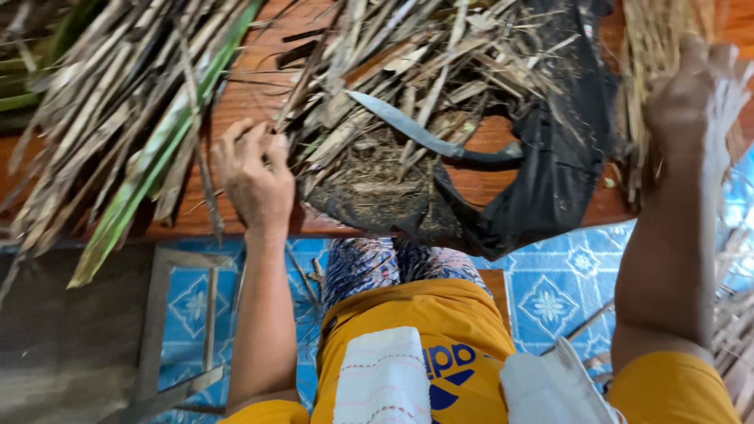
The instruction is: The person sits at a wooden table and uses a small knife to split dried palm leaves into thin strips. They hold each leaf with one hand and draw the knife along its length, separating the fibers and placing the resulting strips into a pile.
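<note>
My left hand [255,174] rests palm down on the reddish wooden platform [243,98], fingers spread, right beside a heap of dry leaf strips [393,86]. A curved knife [408,126] with a dark handle lies on that heap, apart from both hands. My right hand [685,94], blurred, is closed around a bundle of dry straw-coloured strips [656,47] and some white fibres at the right edge. A black cloth or bag [550,173] lies under the heap.
Long green and dried leaves [126,133] lie piled at the left. A wooden frame [169,330] stands on the blue patterned floor covering [550,290] below the platform edge. More dry strips [734,330] lie at the lower right.
</note>
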